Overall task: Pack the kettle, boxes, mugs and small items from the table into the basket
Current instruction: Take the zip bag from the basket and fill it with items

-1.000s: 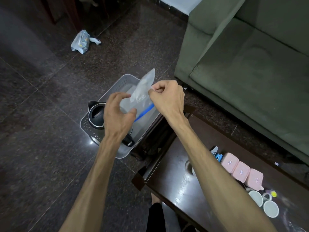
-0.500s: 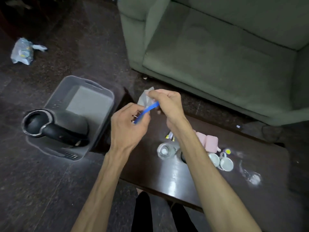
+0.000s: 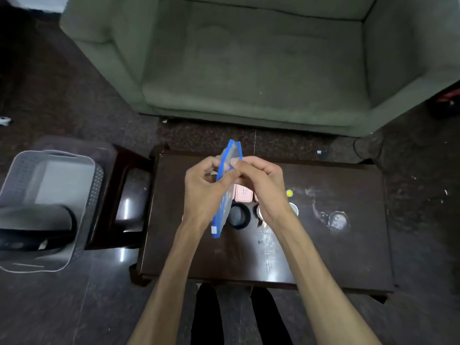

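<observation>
Both bare forearms reached forward from the near edge and converged. The left hand (image 3: 204, 192) and the right hand (image 3: 261, 188) met at mid-scene, fingers curled, thumbs and fingertips pinched together, knuckles almost touching each other.

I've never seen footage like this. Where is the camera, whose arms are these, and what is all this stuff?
No machine here: a person wears a camera on the head, looking down at their own arms. The left hand and right hand together hold a clear zip bag with a blue edge above a dark low table. On the table lie pink boxes, a dark ring-shaped item and a small yellow thing. On the floor to the left stands a grey basket with a black kettle in it.
</observation>
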Demonstrator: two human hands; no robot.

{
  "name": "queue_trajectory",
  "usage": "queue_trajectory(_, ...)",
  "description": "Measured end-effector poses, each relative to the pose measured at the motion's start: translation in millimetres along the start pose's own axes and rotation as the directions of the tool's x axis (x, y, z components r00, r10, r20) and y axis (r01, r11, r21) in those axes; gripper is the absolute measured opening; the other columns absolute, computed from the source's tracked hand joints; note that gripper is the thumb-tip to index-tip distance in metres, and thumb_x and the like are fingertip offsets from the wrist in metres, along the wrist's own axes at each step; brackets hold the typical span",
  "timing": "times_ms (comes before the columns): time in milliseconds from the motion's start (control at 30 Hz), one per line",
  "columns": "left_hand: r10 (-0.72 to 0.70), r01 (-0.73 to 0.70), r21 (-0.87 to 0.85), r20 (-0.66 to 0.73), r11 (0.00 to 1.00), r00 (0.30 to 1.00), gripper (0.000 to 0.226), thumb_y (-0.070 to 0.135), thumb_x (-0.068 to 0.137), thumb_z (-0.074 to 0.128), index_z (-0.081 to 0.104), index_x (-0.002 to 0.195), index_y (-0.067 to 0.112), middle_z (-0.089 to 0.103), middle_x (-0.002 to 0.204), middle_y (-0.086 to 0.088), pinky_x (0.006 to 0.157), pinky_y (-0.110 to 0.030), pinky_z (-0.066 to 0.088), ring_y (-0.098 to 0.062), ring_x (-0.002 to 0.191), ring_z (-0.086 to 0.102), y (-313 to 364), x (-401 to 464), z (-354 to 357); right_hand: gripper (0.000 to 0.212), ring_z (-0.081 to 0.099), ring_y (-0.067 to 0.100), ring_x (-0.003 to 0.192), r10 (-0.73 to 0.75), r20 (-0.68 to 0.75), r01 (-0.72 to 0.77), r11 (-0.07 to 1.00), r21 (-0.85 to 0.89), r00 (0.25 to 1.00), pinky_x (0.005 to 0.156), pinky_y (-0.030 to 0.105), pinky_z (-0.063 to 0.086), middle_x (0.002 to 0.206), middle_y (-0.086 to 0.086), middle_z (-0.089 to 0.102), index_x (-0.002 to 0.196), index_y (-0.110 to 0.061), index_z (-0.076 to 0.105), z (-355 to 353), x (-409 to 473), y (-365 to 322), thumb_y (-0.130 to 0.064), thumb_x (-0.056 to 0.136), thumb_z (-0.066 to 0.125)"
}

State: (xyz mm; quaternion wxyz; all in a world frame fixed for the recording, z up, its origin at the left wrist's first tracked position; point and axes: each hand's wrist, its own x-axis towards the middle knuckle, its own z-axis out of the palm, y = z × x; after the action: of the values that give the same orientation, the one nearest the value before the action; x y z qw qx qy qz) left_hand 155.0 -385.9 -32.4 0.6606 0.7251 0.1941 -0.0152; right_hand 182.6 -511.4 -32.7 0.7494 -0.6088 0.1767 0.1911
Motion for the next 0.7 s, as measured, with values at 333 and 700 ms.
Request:
queue_trajectory(333, 0.027, 0.006, 0.084, -0.377, 0.996, 0.926, 0.022, 0.006, 0.086, 0.076, 0.075, 0.077, 0.026, 0.071, 0.071, 0.006, 0.071, -0.026, 0.053, -0.004, 0.066, 0.061, -10.3, -11.3, 71.9, 0.018, 0.06, 0.005, 0.064, -0.371, -0.319, 0.046, 0.711, -0.702, 0.872, 0.066, 0.024, 0.047, 0.076, -0.006, 0.066, 0.086, -0.025, 0.07, -87.2, -17.0, -8.3, -0.015, 0.071, 0.074)
queue_trajectory(700, 0.264, -0.202, 0.259, -0.232, 0.945, 0.936, 0.016, -0.003, 0.082, 0.073, 0.08, 0.089, 0.01, 0.063, 0.063, -0.001, 0.055, -0.017, 0.044, -0.007, 0.05, 0.051, -6.7, -33.5, 121.0, 0.055, 0.076, 0.014, 0.093, 0.109, -0.063, -0.125, 0.799, -0.588, 0.992, 0.085, 0.039, 0.062, 0.101, -0.002, 0.078, 0.136, -0.024, 0.06, -104.3, -27.3, -9.1, -0.028, 0.081, 0.056)
